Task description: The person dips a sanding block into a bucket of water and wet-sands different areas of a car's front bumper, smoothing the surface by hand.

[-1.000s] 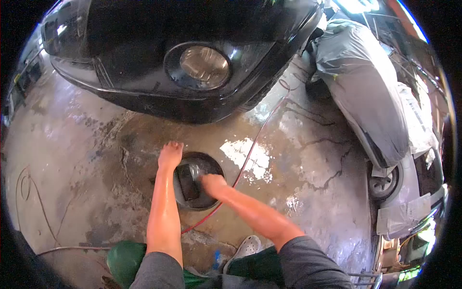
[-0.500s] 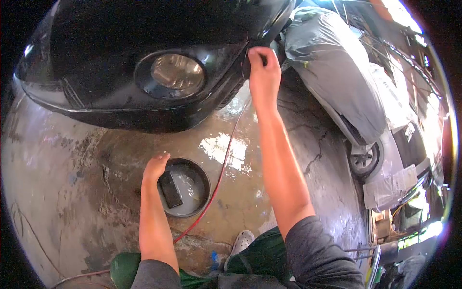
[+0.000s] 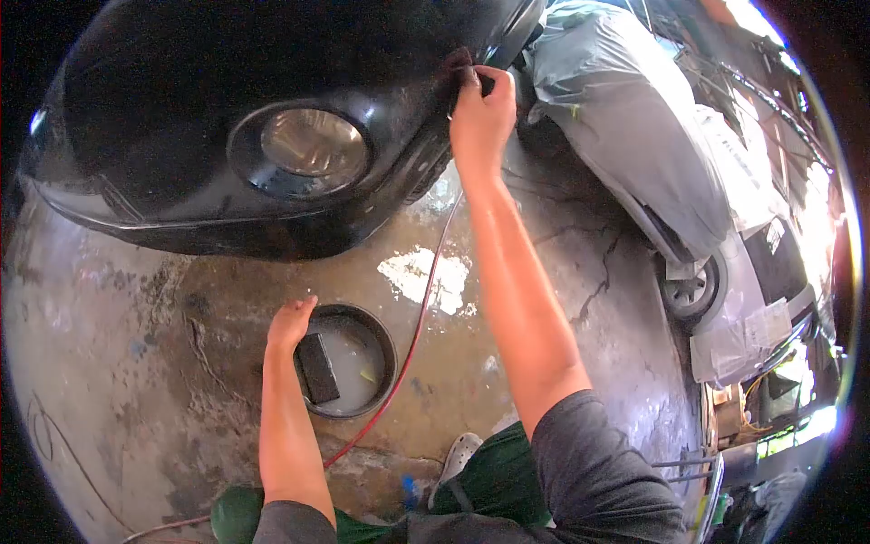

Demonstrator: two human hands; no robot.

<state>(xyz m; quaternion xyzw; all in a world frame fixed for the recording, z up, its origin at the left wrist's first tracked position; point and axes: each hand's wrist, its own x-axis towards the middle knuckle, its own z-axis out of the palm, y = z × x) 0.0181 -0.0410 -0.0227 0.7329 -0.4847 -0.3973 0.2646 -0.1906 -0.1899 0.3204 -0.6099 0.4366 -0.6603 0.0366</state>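
Observation:
At the front corner of the black car (image 3: 181,100), my right hand (image 3: 482,104) pinches a small dark piece of sandpaper (image 3: 459,60) against the bodywork, beside the headlight (image 3: 314,142). My left hand (image 3: 291,323) is closed at the left rim of a round dark basin (image 3: 391,349), its fingers partly hidden. Cloudy water fills the bottom of the basin. A black rectangular block (image 3: 317,367) leans inside it on the left.
A red hose (image 3: 419,322) runs along the wet concrete floor (image 3: 227,326), close to the basin's right side. Another vehicle under a grey cover (image 3: 625,136) stands at the right. My shoe (image 3: 457,462) is near the bottom.
My right hand has moved slightly up and left along the car's corner, and more of the sandpaper shows. The basin and my left hand have shifted slightly down in view.

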